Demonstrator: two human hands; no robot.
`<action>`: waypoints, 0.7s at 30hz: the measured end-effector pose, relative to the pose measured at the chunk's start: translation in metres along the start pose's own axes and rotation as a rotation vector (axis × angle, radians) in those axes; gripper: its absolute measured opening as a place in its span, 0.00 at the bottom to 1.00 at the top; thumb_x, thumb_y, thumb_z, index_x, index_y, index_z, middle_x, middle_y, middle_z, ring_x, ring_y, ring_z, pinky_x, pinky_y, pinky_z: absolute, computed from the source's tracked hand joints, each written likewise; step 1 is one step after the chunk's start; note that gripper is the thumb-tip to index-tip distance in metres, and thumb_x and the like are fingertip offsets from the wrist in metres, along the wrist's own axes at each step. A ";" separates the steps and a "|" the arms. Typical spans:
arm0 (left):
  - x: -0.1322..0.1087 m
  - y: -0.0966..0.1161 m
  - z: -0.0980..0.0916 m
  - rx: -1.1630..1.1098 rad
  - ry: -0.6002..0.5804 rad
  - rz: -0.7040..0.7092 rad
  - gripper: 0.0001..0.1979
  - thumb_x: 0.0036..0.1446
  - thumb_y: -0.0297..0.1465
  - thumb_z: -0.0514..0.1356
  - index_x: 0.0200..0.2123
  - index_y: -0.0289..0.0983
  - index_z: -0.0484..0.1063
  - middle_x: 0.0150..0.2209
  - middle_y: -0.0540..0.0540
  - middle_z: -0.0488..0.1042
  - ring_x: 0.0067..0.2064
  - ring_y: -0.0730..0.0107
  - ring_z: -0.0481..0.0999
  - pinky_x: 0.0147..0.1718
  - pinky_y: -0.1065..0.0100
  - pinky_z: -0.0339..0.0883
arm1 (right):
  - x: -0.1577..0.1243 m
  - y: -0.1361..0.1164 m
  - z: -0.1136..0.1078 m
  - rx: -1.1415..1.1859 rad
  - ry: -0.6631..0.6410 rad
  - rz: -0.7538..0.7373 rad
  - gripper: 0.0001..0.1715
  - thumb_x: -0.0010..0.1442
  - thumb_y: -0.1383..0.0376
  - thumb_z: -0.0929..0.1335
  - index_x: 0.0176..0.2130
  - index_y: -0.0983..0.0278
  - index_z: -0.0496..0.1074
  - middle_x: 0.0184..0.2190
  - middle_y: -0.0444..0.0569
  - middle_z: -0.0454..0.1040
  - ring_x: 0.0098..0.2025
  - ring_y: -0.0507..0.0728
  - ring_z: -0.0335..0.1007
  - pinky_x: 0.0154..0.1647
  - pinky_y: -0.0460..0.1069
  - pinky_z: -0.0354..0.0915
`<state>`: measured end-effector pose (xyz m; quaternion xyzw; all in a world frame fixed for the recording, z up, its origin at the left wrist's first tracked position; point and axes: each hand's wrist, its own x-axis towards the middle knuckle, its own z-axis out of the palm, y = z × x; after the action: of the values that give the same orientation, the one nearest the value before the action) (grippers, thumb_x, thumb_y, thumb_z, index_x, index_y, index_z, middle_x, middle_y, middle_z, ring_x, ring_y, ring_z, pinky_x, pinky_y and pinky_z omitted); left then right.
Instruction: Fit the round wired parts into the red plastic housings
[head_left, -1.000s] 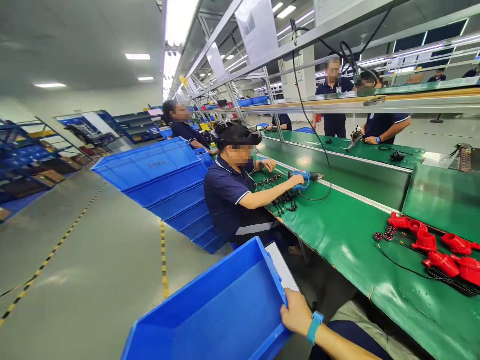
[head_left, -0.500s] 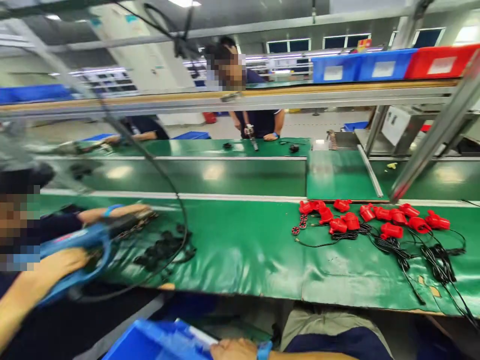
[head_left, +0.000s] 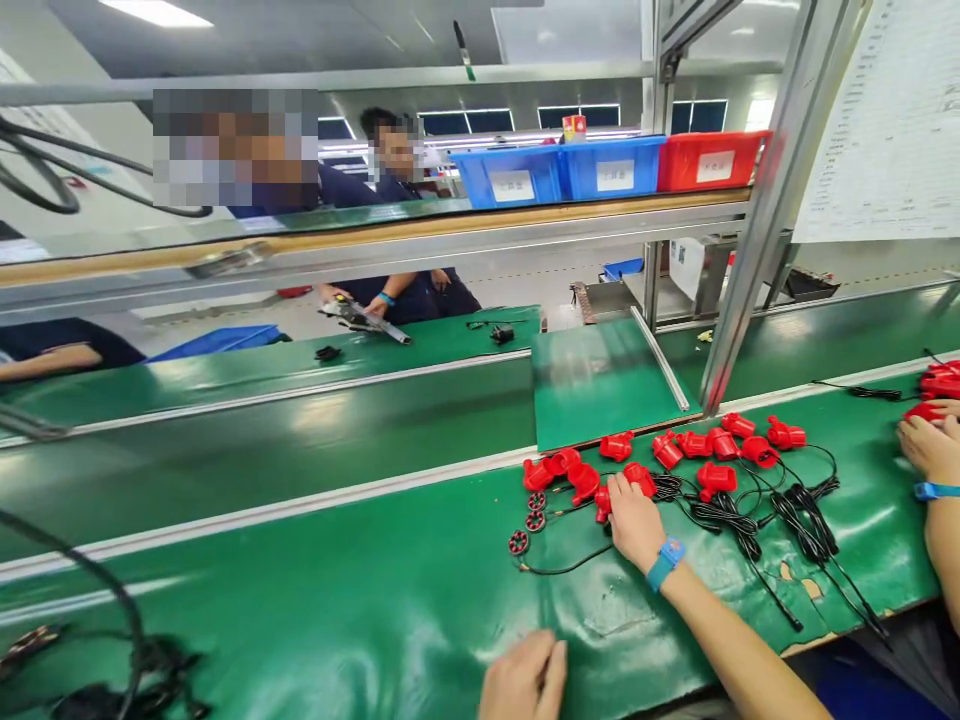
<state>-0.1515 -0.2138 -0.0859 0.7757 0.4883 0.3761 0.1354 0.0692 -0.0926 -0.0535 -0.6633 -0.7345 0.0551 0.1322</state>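
My right hand point(head_left: 636, 522), with a blue wristband, reaches over the bench. Its fingers close around a red plastic housing point(head_left: 602, 505), partly hidden by the hand. More red housings lie around it, several with coiled black cables point(head_left: 806, 525). Left of the hand are small round black-and-red discs point(head_left: 518, 542) and a loose cable end. Low in the view, my left hand point(head_left: 525, 678) is curled near the bench's front edge, away from the parts. I see nothing in it, though its fingertips are mostly hidden.
A co-worker's hands point(head_left: 930, 440) work on red parts at the far right. A slanted metal post point(head_left: 757, 220) stands behind the housings. Blue bins point(head_left: 611, 172) and a red bin point(head_left: 712, 162) sit on the shelf above. A dark cable point(head_left: 112, 590) hangs at left.
My view has swung right. My right hand has left the blue bin below the bench and is now at the red housings. My left hand has come into view.
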 end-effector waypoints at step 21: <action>-0.034 -0.027 0.022 -0.184 0.357 -0.736 0.28 0.54 0.49 0.65 0.51 0.37 0.73 0.50 0.36 0.78 0.50 0.46 0.78 0.53 0.46 0.73 | -0.005 -0.083 0.005 0.428 -0.290 -0.318 0.19 0.67 0.57 0.69 0.56 0.58 0.72 0.44 0.47 0.78 0.45 0.56 0.75 0.48 0.48 0.67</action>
<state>-0.1614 -0.2265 -0.1320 0.4566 0.7133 0.4731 0.2428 -0.0116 -0.1063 -0.0380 -0.4824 -0.8121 0.2812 0.1695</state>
